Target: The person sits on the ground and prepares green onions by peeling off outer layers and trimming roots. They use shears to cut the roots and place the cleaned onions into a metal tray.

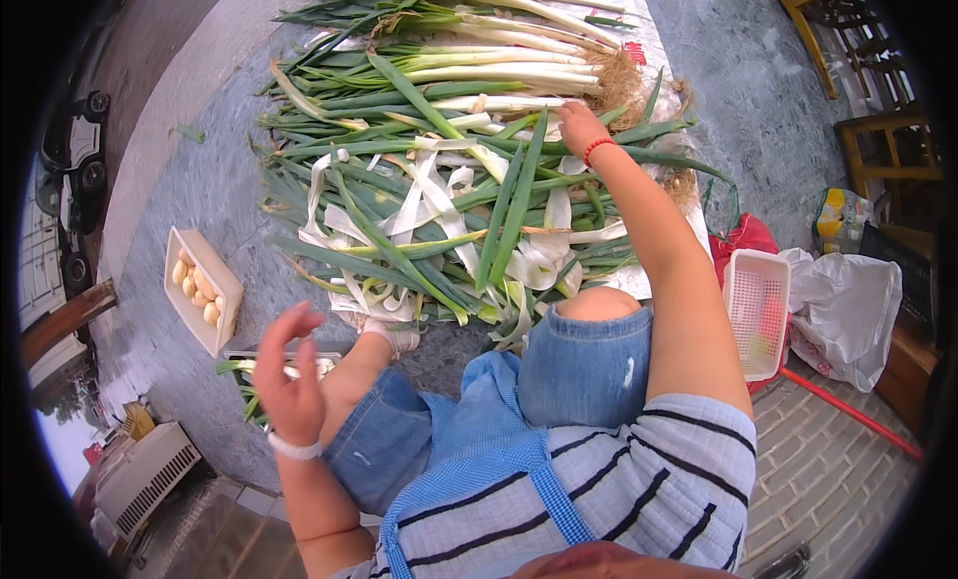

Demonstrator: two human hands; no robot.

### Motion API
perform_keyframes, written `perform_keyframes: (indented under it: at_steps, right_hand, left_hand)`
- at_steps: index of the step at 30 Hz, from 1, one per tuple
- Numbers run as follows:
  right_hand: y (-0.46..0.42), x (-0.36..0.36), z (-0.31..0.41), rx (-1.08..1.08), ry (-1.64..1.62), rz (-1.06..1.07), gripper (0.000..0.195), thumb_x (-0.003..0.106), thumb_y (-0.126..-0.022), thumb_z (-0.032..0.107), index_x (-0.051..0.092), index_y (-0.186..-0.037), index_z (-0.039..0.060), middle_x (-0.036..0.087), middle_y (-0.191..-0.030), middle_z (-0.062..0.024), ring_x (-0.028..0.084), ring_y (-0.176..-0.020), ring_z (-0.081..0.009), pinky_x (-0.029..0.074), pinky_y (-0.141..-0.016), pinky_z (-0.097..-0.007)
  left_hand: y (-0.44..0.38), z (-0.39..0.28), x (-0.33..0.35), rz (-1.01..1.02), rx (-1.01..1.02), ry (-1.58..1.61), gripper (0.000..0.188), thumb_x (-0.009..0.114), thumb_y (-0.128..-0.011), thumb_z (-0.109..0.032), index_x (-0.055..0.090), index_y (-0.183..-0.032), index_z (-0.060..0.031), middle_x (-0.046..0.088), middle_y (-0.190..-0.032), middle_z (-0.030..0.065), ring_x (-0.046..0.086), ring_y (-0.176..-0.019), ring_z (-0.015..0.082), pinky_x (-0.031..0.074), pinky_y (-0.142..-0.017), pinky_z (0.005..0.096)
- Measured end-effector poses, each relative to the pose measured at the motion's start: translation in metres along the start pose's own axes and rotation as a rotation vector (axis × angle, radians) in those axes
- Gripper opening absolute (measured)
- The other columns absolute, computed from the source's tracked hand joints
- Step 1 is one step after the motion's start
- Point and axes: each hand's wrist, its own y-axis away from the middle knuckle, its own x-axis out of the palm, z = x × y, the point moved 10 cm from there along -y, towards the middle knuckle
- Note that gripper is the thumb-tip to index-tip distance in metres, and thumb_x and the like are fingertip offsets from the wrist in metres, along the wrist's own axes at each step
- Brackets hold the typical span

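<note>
Long green onions (pixel 516 71) with white stalks and brown roots lie in a row on a white printed sheet (pixel 658 47). Below them spreads a tangled heap of green leaves and peeled white skins (pixel 441 205). My right hand (pixel 582 130), with a red bead bracelet, reaches to the lowest whole stalk near its root end; its fingertips touch the stalk, but a grip on it is not plain. My left hand (pixel 290 384), wearing a white band, is raised above my left knee, fingers curled apart and holding nothing. Partly hidden behind it, a tray (pixel 329 357) holds trimmed green onions.
A cream plastic bin (pixel 224 309) with potato-like pieces stands on the floor at left. At right are a white perforated basket (pixel 757 317), a red bag (pixel 748 238), a white plastic bag (pixel 853 309) and a red pole (pixel 853 414). Wooden chairs (pixel 891 122) stand beyond.
</note>
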Motion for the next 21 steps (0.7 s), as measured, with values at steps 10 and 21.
perform_keyframes:
  at_steps: [10,21]
  right_hand:
    - [0.063,0.071,0.051,-0.022,-0.054,0.163,0.033,0.047,-0.092,0.025,0.060,-0.121,0.0173,0.057,-0.120,-0.0123,0.056,-0.105,-0.0330,0.047,-0.089,-0.0448]
    - [0.090,0.066,0.127,-0.206,-0.468,0.316,0.023,0.051,-0.082,0.020,0.067,-0.092,0.0058,0.062,-0.100,-0.0158,0.061,-0.089,-0.0362,0.050,-0.080,-0.0443]
  left_hand:
    - [-0.028,0.005,0.097,0.556,0.010,-0.349,0.042,0.063,-0.083,-0.006,0.053,-0.124,-0.0051,0.062,-0.093,0.0127,0.061,-0.085,0.0277,0.049,-0.076,0.0358]
    - [-0.044,0.015,0.109,0.641,-0.051,-0.372,0.049,0.065,-0.082,-0.008,0.048,-0.129,-0.0069,0.061,-0.095,0.0136,0.060,-0.087,0.0291,0.049,-0.079,0.0374]
